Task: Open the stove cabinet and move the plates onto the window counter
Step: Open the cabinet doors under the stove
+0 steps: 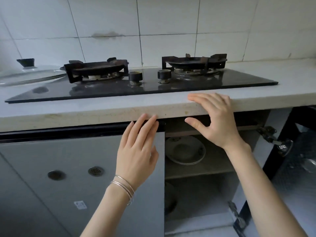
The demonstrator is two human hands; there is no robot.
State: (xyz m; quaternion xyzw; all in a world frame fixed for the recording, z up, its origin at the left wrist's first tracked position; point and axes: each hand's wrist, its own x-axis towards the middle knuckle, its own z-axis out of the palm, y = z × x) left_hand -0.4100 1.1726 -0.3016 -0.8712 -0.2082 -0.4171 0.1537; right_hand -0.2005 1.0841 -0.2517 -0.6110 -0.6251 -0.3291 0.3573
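Note:
Below the two-burner gas stove (136, 86), the right half of the cabinet stands open, its door (294, 168) swung out to the right. A small stack of white plates (185, 152) lies on the upper shelf inside. The grey left door (77, 168) is closed. My left hand (136, 149) rests flat on the top right corner of that closed door, fingertips at the counter's underside. Above the plates, my right hand (215, 120) is spread in front of the countertop edge (85, 118) and holds nothing.
A glass pot lid (29, 72) with a black knob lies on the counter left of the stove. A dark bowl-like item (169, 199) sits on the lower shelf. Door hinges (270, 134) jut out at the opening's right side. White tiles cover the wall behind.

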